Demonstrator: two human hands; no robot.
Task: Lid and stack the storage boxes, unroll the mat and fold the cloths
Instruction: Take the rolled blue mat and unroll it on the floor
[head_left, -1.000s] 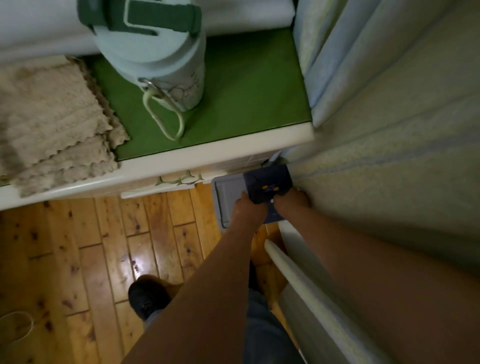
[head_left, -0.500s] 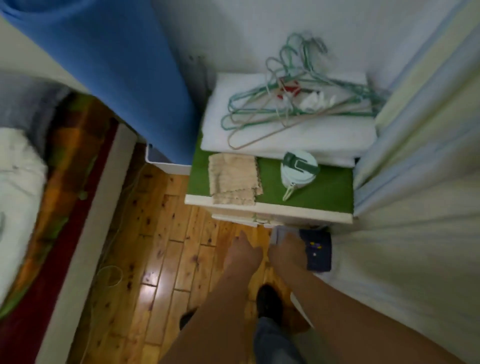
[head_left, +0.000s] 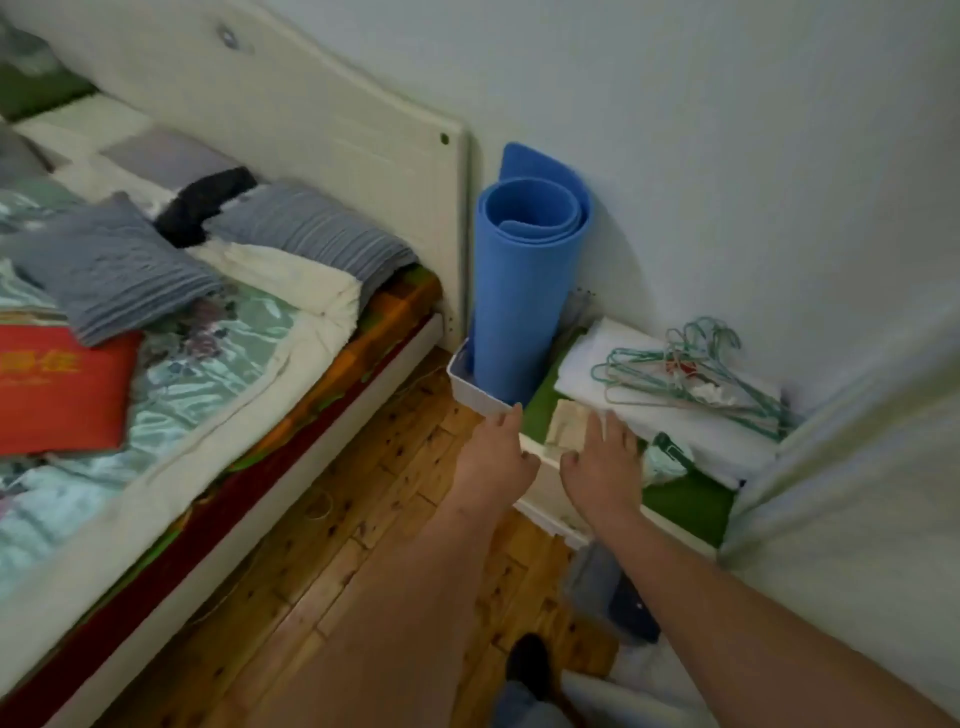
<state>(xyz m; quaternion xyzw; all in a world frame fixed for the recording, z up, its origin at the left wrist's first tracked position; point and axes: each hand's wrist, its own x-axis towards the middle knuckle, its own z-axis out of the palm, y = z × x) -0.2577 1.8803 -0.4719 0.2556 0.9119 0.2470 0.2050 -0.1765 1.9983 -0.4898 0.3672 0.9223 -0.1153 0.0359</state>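
A rolled blue mat stands upright in a white bin in the corner between the bed and a low green-topped table. My left hand reaches out with straight fingers, its tips just short of the bin's rim. My right hand is spread flat over the table's edge, above a beige cloth. Both hands hold nothing. A grey lidded storage box with a dark item on it sits on the floor below the table. Grey striped cloths lie loose on the bed.
Folded white fabric with several wire hangers fills the table's back. A pale bottle stands beside my right hand. A curtain hangs at right. The bed with a red folder takes up the left; wooden floor lies between.
My hands let go of the grey box on the floor and rose toward the blue mat and the table. The view lifted and swung left, bringing the bed into sight.
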